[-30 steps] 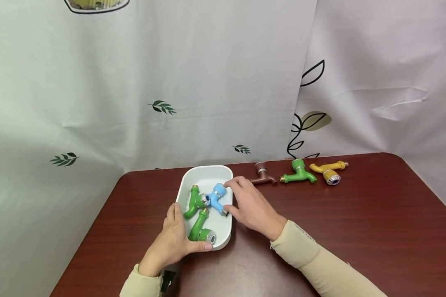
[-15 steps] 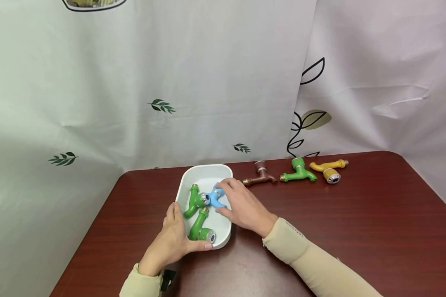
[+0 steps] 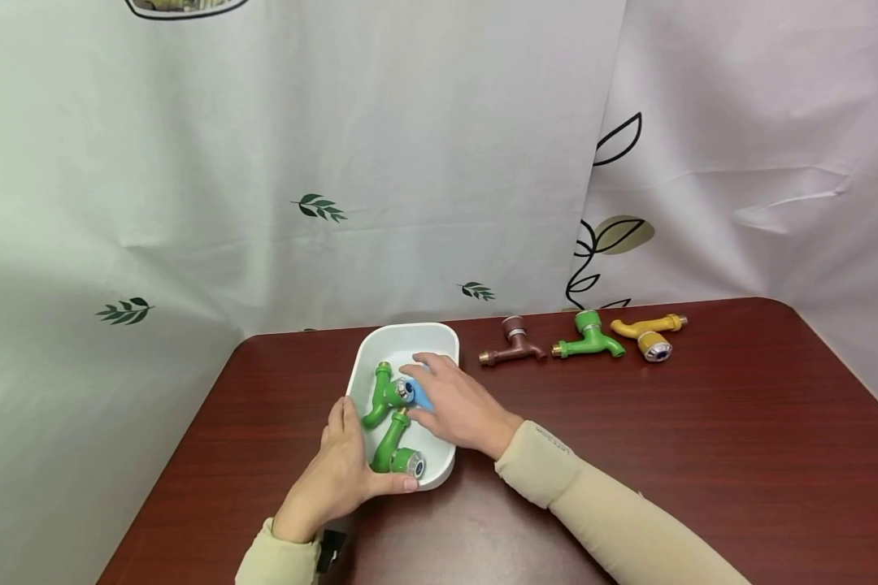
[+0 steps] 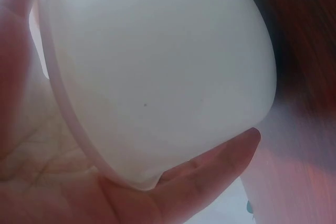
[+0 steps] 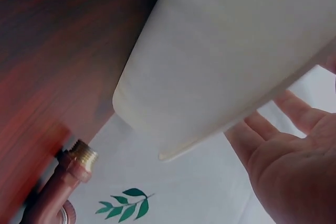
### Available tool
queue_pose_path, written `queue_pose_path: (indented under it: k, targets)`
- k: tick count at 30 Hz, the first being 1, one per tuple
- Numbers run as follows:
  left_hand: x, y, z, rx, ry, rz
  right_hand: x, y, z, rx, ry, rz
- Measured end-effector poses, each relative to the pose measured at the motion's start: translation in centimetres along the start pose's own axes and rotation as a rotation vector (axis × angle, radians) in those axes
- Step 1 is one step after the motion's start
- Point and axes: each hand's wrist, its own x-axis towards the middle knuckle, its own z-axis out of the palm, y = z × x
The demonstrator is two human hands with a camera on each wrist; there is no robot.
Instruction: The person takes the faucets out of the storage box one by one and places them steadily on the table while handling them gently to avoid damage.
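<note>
In the head view a white plastic tub (image 3: 439,443) stands on the table, holding two green taps (image 3: 382,396) and a blue tap (image 3: 419,395). My left hand (image 3: 334,471) grips its near left corner, fingers along the side and thumb across the near end. The left wrist view shows that thumb (image 4: 210,174) against the outer wall. My right hand (image 3: 457,404) reaches over the right rim, thumb and fingers spread about the blue tap, which it mostly covers. Behind the tub wall, its fingertips are hidden in the right wrist view.
Right of the tub, a brown tap (image 3: 514,345), another green tap (image 3: 588,337) and a yellow tap (image 3: 649,335) lie in a row near the back edge of the dark red table (image 3: 673,439). A white patterned cloth (image 3: 424,162) hangs behind the table.
My right hand has moved left from the right rim, farther into the tub, and now covers more of the blue tap. The left hand and tub have stayed in place.
</note>
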Motion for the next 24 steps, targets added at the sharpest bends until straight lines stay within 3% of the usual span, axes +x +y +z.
queue_pose_path:
  k: [16,24]
  targets:
    - [0.1,-0.1,0.0,0.011,0.004,0.018,1.3,-0.4,1.6,-0.096,-0.072,-0.008]
    - [-0.1,-0.1,-0.1,0.011,-0.008,0.022,1.7,-0.3,1.9,-0.18,-0.161,0.005]
